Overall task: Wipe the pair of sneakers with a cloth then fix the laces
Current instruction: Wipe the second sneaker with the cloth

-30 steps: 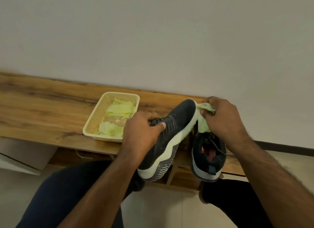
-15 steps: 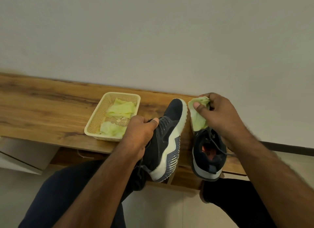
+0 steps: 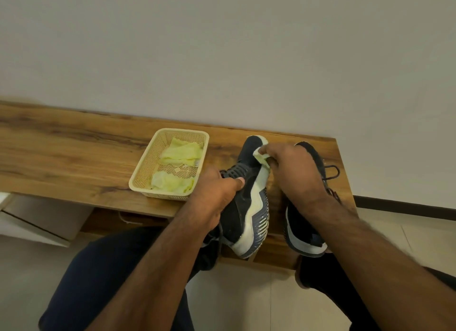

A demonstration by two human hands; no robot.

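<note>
The left hand (image 3: 217, 195) grips the tilted sneaker (image 3: 246, 202) at centre, baring its sole edge, so the right hand (image 3: 293, 172), pinching the cloth (image 3: 261, 156), can wipe the toe at twelve o'clock.

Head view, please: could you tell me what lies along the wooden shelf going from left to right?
Cream basket holding pale green cloths → left hand gripping the tilted sneaker → right hand holding a cloth at that sneaker's toe → second sneaker resting on the shelf.
</note>
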